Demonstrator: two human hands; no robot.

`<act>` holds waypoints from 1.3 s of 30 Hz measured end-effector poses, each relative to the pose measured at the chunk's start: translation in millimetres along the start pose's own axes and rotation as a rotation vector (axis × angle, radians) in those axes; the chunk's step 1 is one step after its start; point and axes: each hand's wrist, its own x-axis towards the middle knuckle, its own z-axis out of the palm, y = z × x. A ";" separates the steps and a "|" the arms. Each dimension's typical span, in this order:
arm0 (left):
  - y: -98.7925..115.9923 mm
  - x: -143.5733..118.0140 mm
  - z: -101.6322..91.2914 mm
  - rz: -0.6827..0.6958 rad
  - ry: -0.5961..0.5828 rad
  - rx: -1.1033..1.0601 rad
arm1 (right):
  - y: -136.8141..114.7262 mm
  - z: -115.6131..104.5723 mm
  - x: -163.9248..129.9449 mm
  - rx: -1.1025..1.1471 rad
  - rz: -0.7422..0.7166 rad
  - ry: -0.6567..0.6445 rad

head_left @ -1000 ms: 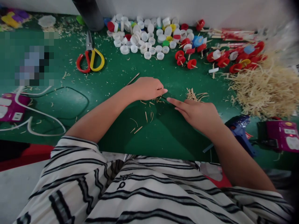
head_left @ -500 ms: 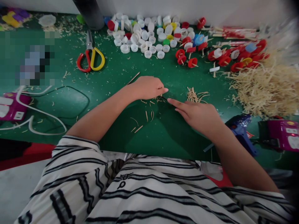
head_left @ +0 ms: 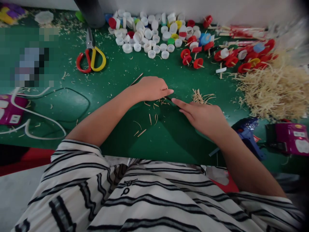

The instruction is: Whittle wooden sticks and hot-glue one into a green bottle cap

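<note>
I see the left hand (head_left: 151,88) resting knuckles-up on the green mat (head_left: 116,83), its fingers curled together around a thin tool; the metal shaft (head_left: 136,79) pokes out behind the wrist toward the far left, and a dark tip (head_left: 168,98) shows just past the fingertips; the right hand (head_left: 204,116) lies flat just to the right, fingers straight and together, the index fingertip touching or nearly touching that dark tip, I cannot tell which; loose wood slivers (head_left: 154,111) lie scattered on the mat under and near both hands; a small bundle of short sticks (head_left: 200,96) sits just right of the fingertips; farther right spreads a big heap of wood shavings (head_left: 275,93); at the far edge lie white bottle caps (head_left: 145,32), red caps on sticks (head_left: 190,59) and red-and-yellow scissors (head_left: 90,58); a blue glue gun (head_left: 247,135) lies near the right forearm.
</note>
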 end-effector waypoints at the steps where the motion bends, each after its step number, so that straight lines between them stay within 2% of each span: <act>1: -0.9 0.7 0.4 0.004 0.005 -0.002 | -0.3 0.7 0.3 -0.002 -0.004 0.003; 16: -3.0 -2.9 -2.5 0.042 -0.041 0.015 | 7.0 -0.4 -4.9 0.016 -0.011 -0.028; 25: -3.7 -2.6 -4.2 0.042 -0.061 0.033 | 12.1 7.8 4.2 -0.090 -0.006 0.031; 34: -8.4 -2.7 -1.8 0.004 -0.075 0.018 | 22.0 10.4 1.1 0.024 -0.086 0.143; 39: -7.3 -1.9 -1.3 -0.008 -0.070 0.038 | 13.9 9.7 8.5 -0.072 -0.069 0.081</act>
